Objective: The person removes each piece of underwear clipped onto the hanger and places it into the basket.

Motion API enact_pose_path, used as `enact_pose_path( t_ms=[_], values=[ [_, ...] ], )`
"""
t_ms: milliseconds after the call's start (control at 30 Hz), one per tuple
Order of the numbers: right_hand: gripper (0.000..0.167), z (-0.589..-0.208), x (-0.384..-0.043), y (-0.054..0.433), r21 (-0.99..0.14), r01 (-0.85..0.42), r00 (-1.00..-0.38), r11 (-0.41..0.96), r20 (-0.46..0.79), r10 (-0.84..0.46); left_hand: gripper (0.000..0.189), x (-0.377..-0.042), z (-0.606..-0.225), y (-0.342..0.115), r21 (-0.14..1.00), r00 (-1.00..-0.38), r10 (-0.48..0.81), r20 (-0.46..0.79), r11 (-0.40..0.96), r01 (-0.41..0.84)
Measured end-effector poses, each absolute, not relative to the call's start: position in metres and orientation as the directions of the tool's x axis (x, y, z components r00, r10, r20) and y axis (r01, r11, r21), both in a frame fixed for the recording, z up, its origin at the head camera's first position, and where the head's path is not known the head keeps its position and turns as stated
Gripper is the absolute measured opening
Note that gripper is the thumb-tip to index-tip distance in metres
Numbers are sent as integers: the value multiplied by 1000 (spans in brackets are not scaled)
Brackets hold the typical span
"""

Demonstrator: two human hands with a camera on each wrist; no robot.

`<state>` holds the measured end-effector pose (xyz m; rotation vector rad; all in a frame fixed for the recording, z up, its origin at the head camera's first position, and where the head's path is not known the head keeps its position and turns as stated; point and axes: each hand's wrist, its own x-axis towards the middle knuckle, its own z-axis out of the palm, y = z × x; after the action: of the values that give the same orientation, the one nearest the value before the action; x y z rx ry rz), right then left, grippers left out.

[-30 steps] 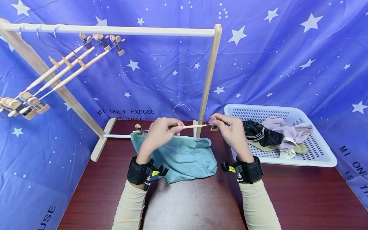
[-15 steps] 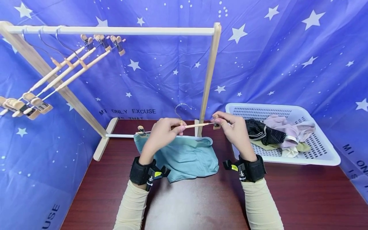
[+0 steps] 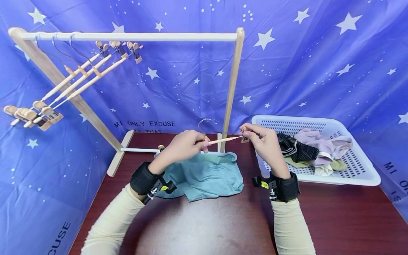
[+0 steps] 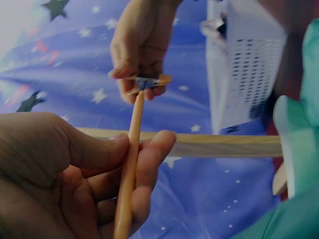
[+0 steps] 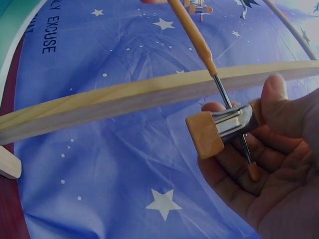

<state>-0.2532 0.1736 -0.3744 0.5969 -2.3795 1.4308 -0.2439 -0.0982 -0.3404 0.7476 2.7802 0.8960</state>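
Observation:
In the head view my left hand [image 3: 186, 146] grips the wooden bar of a clip hanger [image 3: 222, 140] close to its metal hook. The left wrist view has the thumb and fingers around that bar [image 4: 130, 164]. My right hand [image 3: 264, 143] pinches the clip [image 5: 219, 130] at the hanger's right end between thumb and fingers, with no cloth in it. A teal garment [image 3: 213, 177] lies below on the table, its waistband facing up toward the bar. The hanger's left clip [image 3: 161, 148] is at the garment's left corner, partly hidden behind my left wrist.
A wooden rack [image 3: 134, 37] stands at the back left, with 3 clip hangers [image 3: 92, 79] on its rail. Its right post [image 3: 234, 85] rises just behind my hands. At right sits a white basket [image 3: 366, 170] of black striped, lilac and green clothes [image 3: 313, 145].
My left forearm has swung out to the left, and the left wrist lies flatter. The view has shifted slightly. Both hands keep their hold on the hanger and its right clip.

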Motion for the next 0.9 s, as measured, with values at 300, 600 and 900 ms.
enact_pose_path(
  t_ms=[300, 600, 900],
  values=[
    [20, -375, -255, 180, -785, -537, -832, 308, 436, -342, 19, -239, -333, -104, 723, -786, 592, -178, 620, 303],
    [25, -378, -257, 180, -746, -595, -786, 300, 461, -412, 13, -230, -331, -97, 795, -719, 619, -317, 586, 154],
    [38, -373, -252, 181, -723, -525, -850, 449, 425, -310, 12, -234, -337, -85, 850, -730, 590, -344, 527, 25]
  ],
)
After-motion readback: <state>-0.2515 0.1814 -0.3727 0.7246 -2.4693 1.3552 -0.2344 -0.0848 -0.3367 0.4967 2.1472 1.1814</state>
